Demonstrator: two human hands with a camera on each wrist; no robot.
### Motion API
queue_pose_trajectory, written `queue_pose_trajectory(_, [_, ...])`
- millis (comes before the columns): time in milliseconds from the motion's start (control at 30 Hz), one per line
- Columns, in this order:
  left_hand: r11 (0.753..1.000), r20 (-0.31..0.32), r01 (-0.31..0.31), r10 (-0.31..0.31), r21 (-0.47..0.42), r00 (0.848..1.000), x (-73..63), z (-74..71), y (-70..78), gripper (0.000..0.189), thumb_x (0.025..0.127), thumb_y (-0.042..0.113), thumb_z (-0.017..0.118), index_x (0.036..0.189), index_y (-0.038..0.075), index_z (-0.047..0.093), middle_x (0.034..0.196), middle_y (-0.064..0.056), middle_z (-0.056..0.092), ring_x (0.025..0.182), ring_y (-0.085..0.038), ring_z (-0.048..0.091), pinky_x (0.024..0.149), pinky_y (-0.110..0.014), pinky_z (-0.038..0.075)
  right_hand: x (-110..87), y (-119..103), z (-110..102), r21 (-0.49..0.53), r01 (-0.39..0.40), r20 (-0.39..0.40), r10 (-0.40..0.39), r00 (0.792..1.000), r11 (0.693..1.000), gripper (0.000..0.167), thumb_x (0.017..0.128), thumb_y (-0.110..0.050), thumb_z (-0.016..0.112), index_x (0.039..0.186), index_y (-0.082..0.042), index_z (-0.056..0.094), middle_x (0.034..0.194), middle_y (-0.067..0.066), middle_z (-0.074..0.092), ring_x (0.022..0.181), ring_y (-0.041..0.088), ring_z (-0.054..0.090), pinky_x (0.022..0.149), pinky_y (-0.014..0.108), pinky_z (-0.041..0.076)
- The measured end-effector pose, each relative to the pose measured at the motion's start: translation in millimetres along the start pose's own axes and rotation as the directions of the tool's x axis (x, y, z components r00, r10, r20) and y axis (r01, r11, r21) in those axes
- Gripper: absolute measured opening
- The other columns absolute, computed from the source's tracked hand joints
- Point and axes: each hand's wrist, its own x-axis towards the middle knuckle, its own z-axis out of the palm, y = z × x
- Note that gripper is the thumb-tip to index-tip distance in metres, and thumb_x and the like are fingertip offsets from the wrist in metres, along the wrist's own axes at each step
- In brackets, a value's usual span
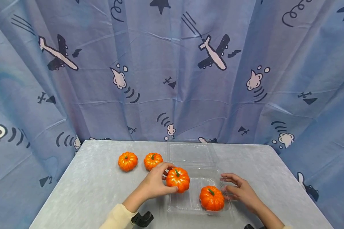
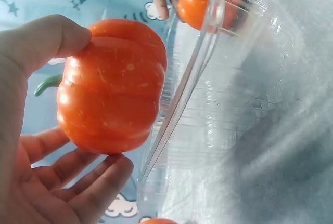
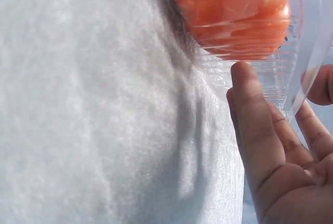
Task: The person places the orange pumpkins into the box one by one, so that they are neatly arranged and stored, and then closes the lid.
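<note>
My left hand (image 1: 159, 181) grips a small orange pumpkin (image 1: 178, 180) with a green stem, thumb on one side and fingers on the other. In the left wrist view this pumpkin (image 2: 112, 86) is above the rim of a clear plastic container (image 2: 182, 94). A second pumpkin (image 1: 211, 198) sits inside the container's near right corner. My right hand (image 1: 242, 192) is at the container's right wall, fingers extended. In the right wrist view its fingertips (image 3: 244, 76) are against or very near the ribbed clear wall, with the second pumpkin (image 3: 231, 13) visible through it.
Two more pumpkins, one at the left (image 1: 127, 161) and one closer to the container (image 1: 153, 161), rest on the pale table (image 1: 97, 190). The container's clear lid (image 1: 191, 154) lies folded back behind it. A patterned blue curtain (image 1: 149, 95) hangs behind the table.
</note>
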Motion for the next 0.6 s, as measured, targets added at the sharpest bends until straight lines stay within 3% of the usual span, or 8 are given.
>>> queue_pose_trajectory(367, [0.994, 0.149, -0.101, 0.093, 0.047, 0.985, 12.0, 7.3, -3.3, 0.059, 0.069, 0.027, 0.083, 0.121, 0.016, 0.058, 0.109, 0.003, 0.059, 0.095, -0.008, 0.056, 0.083, -0.021, 0.052, 0.9, -0.3, -0.4, -0.009, 0.009, 0.018, -0.009, 1.0, 1.0, 0.054, 0.093, -0.009, 0.056, 0.141, 0.005, 0.036, 0.14, 0.034, 0.04, 0.097, 0.025, 0.065, 0.077, 0.042, 0.059])
queue_pose_trajectory(600, [0.96, 0.231, -0.171, 0.118, 0.223, 0.966, 15.7, 12.7, -3.9, 0.06, 0.069, 0.035, 0.081, 0.121, 0.019, 0.057, 0.119, 0.003, 0.059, 0.103, -0.007, 0.057, 0.09, -0.023, 0.05, 0.8, 0.5, -0.5, -0.007, 0.016, 0.012, -0.016, 1.0, 1.0, 0.053, 0.092, -0.007, 0.056, 0.141, 0.005, 0.036, 0.139, 0.034, 0.041, 0.096, 0.025, 0.066, 0.076, 0.042, 0.059])
